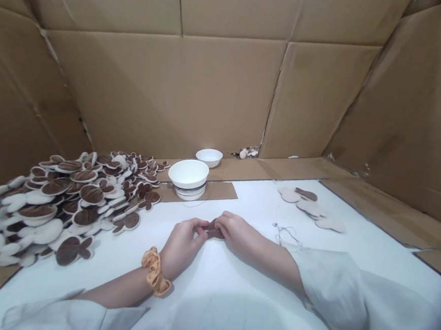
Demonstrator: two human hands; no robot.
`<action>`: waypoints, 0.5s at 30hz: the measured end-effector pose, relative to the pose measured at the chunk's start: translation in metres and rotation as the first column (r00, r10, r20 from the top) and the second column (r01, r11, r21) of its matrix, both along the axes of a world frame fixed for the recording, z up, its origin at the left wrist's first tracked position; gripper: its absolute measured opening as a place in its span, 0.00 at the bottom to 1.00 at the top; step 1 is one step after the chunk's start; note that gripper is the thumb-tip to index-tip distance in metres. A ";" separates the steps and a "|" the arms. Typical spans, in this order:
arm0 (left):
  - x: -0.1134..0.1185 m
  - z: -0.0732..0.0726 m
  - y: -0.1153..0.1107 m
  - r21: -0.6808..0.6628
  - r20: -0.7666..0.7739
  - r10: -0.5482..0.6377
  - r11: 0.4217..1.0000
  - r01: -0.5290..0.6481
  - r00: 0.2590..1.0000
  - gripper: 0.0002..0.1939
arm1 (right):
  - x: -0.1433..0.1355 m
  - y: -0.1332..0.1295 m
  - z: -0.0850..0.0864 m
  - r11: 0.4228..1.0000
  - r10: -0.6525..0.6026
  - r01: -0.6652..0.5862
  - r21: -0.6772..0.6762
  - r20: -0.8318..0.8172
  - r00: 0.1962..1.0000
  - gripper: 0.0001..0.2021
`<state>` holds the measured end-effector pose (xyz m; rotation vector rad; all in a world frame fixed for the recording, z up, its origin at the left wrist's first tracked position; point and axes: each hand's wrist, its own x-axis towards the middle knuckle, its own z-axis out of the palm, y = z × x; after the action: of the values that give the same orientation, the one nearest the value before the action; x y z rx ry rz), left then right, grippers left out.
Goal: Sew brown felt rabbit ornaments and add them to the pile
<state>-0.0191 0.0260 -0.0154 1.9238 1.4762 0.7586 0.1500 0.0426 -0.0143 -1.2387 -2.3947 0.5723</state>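
Observation:
Between my two hands, low over the white table top, is a small brown fabric piece (pixel 215 231). My left hand (pixel 187 243), with an orange scrunchie (pixel 154 271) at its wrist, pinches the piece's left side with thumb and fingers. From the right, my right hand (pixel 234 233) closes on its other side, its fingers bent and partly covering it. Whether a needle is in either hand is too small to tell. Dark thread (pixel 287 235) lies loosely tangled near my right forearm.
A large pile of brown and white bunny-shaped pieces (pixel 92 194) covers the left. A white bowl (pixel 188 173) wound with dark thread and another bowl (pixel 209 157) stand ahead. Several pale pieces (pixel 310 208) lie right. Cardboard walls (pixel 226 94) surround the white table (pixel 240 299).

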 end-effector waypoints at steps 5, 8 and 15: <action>0.000 -0.001 0.000 0.009 -0.001 -0.005 1.000 0.005 1.000 0.14 | -0.002 -0.001 -0.002 0.998 0.047 -0.046 0.048 -0.014 0.999 0.12; 0.000 0.002 -0.001 0.023 -0.001 -0.040 0.999 0.040 0.999 0.12 | -0.010 -0.001 -0.001 0.994 0.083 -0.084 0.064 0.024 0.996 0.11; 0.000 0.001 0.000 0.012 -0.006 0.008 1.000 -0.008 1.000 0.14 | 0.006 -0.001 0.003 0.999 0.032 -0.032 0.010 -0.048 0.998 0.14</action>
<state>-0.0191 0.0264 -0.0142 1.9319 1.4866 0.7681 0.1560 0.0420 -0.0108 -1.1716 -2.3786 0.5935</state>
